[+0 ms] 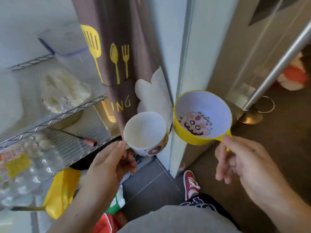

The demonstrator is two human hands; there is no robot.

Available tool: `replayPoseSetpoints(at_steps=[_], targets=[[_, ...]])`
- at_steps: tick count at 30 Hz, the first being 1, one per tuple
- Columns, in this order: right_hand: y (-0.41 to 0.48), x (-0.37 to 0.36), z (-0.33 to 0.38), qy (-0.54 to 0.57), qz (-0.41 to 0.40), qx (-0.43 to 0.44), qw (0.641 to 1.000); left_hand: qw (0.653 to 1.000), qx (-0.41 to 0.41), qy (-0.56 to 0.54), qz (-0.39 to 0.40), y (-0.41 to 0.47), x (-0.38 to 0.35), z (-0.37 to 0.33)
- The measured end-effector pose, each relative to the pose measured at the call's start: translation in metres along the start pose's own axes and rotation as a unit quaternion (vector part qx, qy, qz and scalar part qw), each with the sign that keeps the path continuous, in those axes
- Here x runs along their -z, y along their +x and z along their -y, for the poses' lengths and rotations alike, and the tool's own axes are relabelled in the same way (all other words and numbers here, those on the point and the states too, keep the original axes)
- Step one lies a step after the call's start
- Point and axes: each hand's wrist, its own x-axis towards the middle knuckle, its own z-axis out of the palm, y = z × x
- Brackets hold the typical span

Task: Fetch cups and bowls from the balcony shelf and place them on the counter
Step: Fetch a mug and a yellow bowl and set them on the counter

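**Yellow bowl and white cup, one in each hand**

Yellow plastic rims the bowl [202,117] gripped in the right hand [244,167]: the fingers are closed around its short yellow handle, and the bowl tips toward the person so its pale inside shows, printed with a cartoon face and a few coloured marks. Just beside it, nearly touching at the rims, is a white cup [146,132] with small brown cartoon prints low on its wall. The left hand [109,163] grasps it from below and from the side, thumb lying against the near edge of the rim, the other fingers curled under the base. The cup is tilted too, and it looks empty.

Both vessels are up in the air, carried by neither shelf nor table, in front of a white door frame [181,68]. Behind the cup hangs a brown apron [116,52] printed with a yellow spatula, spoon and fork, and a white cloud-shaped pocket sits at its lower edge.

Off to the left stands a wire shelf [55,118]; a clear bag of something pale rests on its upper tier, and blurred packets lie on the tier below. A yellow bag [60,192] hangs near the shelf's lower corner. Down on the grey tiled floor [151,184] a red shoe [191,184] is planted beside the door frame.
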Motion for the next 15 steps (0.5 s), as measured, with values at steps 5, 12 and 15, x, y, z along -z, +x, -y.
replayPoseSetpoints(at_steps=[5, 12, 15], targets=[[-0.038, 0.044, -0.021, 0.012, -0.116, -0.054, 0.992, 0.991, 0.037, 0.049, 0.119, 0.001, -0.038, 0.033], [-0.079, 0.099, -0.057, 0.015, -0.247, -0.107, 0.963, 0.964, 0.082, 0.101, 0.232, 0.019, -0.116, 0.075], [-0.092, 0.122, -0.068, 0.026, -0.293, -0.12, 0.948, 0.947, 0.091, 0.144, 0.274, 0.026, -0.15, 0.09]])
